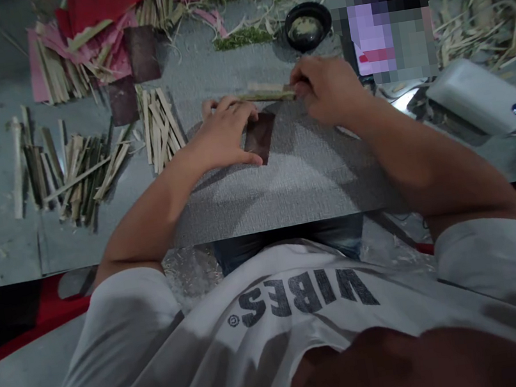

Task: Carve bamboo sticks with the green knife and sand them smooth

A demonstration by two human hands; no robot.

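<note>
A narrow bamboo-like strip (267, 96) lies crosswise over the grey work mat, slightly blurred. Its right end is pinched between the fingers of my right hand (324, 86). At its left end rest the fingertips of my left hand (227, 133), palm down, thumb spread away from the fingers. A dark brown piece of sandpaper (261, 138) lies under and beside that hand, with the left thumb touching its lower edge. Just left of my left hand is a small pile of pale cut strips (161, 127).
More strips (78, 175) lie at the left. Two brown sheets (142, 52) and red and pink paper (99, 10) are behind. A small black bowl (307, 26), a phone-like device (373, 40) and a white box (480, 95) stand to the right. Shavings litter the back.
</note>
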